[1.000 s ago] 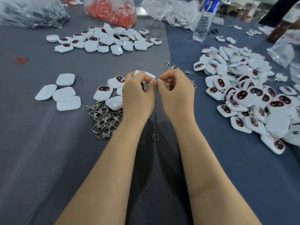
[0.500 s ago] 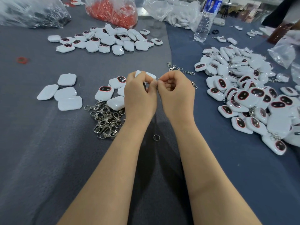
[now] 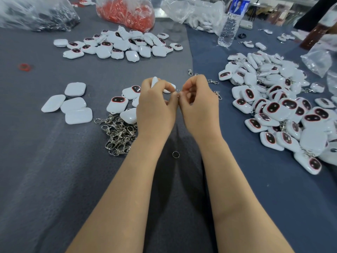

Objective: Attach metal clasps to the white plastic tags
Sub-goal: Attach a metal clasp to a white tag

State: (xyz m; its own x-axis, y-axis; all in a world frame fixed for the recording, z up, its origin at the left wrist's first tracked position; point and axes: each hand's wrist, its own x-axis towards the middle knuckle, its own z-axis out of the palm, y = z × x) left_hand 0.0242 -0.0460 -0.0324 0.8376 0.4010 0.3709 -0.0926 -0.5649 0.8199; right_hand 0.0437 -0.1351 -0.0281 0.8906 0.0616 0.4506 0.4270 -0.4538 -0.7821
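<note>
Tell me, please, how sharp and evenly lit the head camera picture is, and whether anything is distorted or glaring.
In the head view the light is soft and even; the forearms cast only a faint shadow on the grey cloth. The left hand and right hand are fairly sharp, the small part pinched between them too tiny to resolve. Wide-angle stretch enlarges the forearms near the bottom edge. Mild glare sits on the finished tags pile and plastic bags.

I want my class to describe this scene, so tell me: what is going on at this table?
A person is fitting a metal clasp to a white plastic tag. The left hand grips the tag while the right hand pinches something small against it; the piece itself is hidden by the fingers. A heap of silver metal clasps lies left of the hands, and a large pile of white tags with clasps sits to the right.
</note>
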